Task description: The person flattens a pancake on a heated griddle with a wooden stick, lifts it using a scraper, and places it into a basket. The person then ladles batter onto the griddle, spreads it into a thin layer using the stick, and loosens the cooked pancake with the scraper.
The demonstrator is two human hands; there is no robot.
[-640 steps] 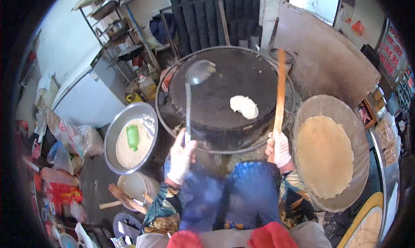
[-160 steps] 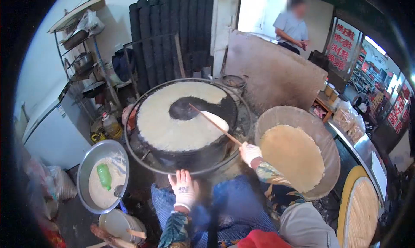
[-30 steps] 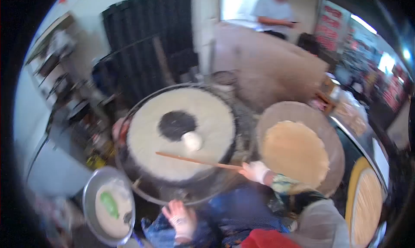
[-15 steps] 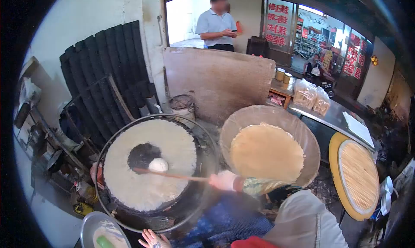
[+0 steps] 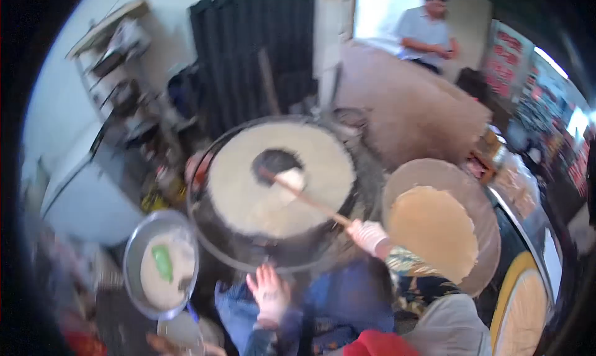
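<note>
My right hand (image 5: 367, 236) is wrapped round a wooden stick (image 5: 318, 208) that slants over the round griddle (image 5: 202, 228). The stick's far end lies by a white dough-like lump (image 5: 292, 180), at the edge of the dark bare middle of the griddle. Round that middle spreads a wide ring of pale batter (image 5: 248, 200). My left hand (image 5: 269, 294) is open, fingers spread, close to the griddle's near rim; whether it touches the rim I cannot tell.
Left of the griddle stands a metal basin (image 5: 131, 263) of pale flour-like stuff holding a green scoop-like object (image 5: 162, 263). On the right is a large tub (image 5: 490, 232) of tan batter. A board (image 5: 410, 101) stands behind, with a person (image 5: 428, 33) beyond it.
The view has swung left and down, showing more of the basin side. My left hand appears farther into view. My right hand still grips the stick, its end still by the white lump.
</note>
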